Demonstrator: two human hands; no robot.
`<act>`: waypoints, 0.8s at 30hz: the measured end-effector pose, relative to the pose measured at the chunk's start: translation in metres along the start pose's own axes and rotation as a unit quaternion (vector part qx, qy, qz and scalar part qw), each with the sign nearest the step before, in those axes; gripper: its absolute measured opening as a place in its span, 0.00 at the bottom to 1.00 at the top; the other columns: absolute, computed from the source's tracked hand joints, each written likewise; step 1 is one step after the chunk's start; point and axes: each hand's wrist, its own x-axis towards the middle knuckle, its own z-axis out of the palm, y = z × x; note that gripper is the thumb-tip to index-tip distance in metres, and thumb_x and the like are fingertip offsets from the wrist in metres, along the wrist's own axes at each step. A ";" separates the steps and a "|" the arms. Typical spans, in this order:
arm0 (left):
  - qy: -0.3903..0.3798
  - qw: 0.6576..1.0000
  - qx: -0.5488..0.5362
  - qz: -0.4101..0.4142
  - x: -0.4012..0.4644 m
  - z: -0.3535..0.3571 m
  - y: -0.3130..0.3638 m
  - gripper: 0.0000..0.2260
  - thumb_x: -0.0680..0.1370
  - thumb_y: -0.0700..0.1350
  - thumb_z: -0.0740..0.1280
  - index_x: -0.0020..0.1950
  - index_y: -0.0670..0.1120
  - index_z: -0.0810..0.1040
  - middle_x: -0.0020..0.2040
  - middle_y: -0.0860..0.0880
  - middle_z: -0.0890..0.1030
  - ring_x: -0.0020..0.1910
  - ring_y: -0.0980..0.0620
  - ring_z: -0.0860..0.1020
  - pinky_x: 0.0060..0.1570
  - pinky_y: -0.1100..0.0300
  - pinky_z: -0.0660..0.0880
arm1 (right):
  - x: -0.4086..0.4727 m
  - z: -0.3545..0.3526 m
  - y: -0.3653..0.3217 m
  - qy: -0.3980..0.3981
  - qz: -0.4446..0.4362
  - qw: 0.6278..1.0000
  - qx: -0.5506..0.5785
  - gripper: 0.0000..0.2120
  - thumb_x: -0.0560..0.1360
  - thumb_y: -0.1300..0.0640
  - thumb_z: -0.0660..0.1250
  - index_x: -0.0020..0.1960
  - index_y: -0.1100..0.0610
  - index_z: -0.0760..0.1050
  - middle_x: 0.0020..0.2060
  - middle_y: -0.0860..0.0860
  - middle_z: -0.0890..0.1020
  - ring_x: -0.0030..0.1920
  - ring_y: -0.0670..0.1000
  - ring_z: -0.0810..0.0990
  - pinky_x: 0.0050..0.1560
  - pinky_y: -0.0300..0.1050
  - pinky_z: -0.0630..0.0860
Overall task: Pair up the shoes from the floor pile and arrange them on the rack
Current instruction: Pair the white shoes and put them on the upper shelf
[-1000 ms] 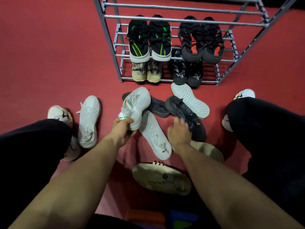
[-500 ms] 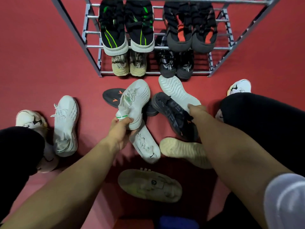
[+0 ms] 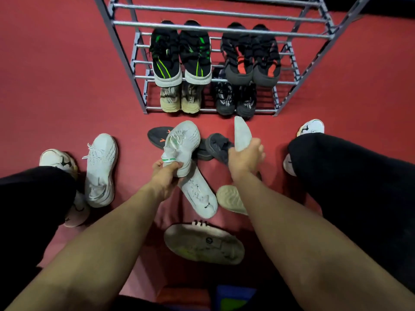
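Note:
My left hand (image 3: 167, 176) grips the heel of a white knit sneaker with a green tab (image 3: 183, 144), held toe-away above the pile. My right hand (image 3: 246, 157) holds a second white sneaker (image 3: 241, 133) by its heel, turned on edge so its pale sole shows. Under them lie two dark grey sneakers (image 3: 216, 145), one with orange marks (image 3: 159, 134), another white sneaker (image 3: 198, 194), a cream sole-up shoe (image 3: 230, 199) and a larger sole-up shoe (image 3: 203, 244). A single white sneaker (image 3: 101, 169) lies at the left. The metal rack (image 3: 125, 55) stands ahead.
The rack holds a black-and-green pair (image 3: 180, 55) and a black-and-orange pair (image 3: 251, 57) on the middle shelf, a beige pair (image 3: 180, 98) and a black pair (image 3: 235, 99) below. My own white shoes (image 3: 57, 159) and dark trouser legs (image 3: 350, 176) flank the pile on the red floor.
My right hand left the dark sneaker, reached to the white sole-up shoe near the rack and lifted it on edge. My left hand kept its white sneaker.

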 end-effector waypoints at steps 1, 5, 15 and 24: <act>0.004 1.000 0.002 0.005 -0.004 -0.002 -0.001 0.28 0.71 0.34 0.70 0.69 0.44 0.66 0.59 0.39 0.79 0.44 0.46 0.81 0.32 0.57 0.79 | -0.019 -0.002 0.007 0.017 -0.090 0.993 -0.080 0.20 0.67 0.57 0.73 0.56 0.58 0.72 0.54 0.58 0.77 0.56 0.62 0.74 0.57 0.54 0.72; -0.007 1.000 0.013 0.006 -0.019 -0.012 -0.006 0.29 0.72 0.35 0.72 0.69 0.48 0.66 0.60 0.42 0.79 0.46 0.47 0.82 0.38 0.55 0.79 | -0.074 0.006 0.071 -0.025 -0.295 0.914 -0.278 0.19 0.59 0.63 0.76 0.48 0.57 0.75 0.43 0.56 0.77 0.45 0.59 0.76 0.41 0.52 0.78; -0.037 0.998 0.025 -0.051 -0.023 -0.008 -0.004 0.20 0.79 0.62 0.59 0.55 0.48 0.78 0.46 0.46 0.83 0.44 0.49 0.82 0.42 0.51 0.82 | -0.077 0.006 0.082 -0.181 -0.020 0.982 0.051 0.22 0.75 0.55 0.69 0.67 0.59 0.70 0.63 0.56 0.74 0.58 0.56 0.78 0.59 0.47 0.75; -0.023 0.996 0.044 -0.080 -0.009 -0.010 -0.015 0.18 0.78 0.48 0.67 0.63 0.39 0.73 0.52 0.38 0.81 0.50 0.40 0.83 0.43 0.45 0.82 | -0.041 0.014 0.082 -0.293 0.359 0.835 0.297 0.04 0.77 0.60 0.70 0.50 0.54 0.77 0.38 0.48 0.79 0.32 0.43 0.74 0.25 0.33 0.74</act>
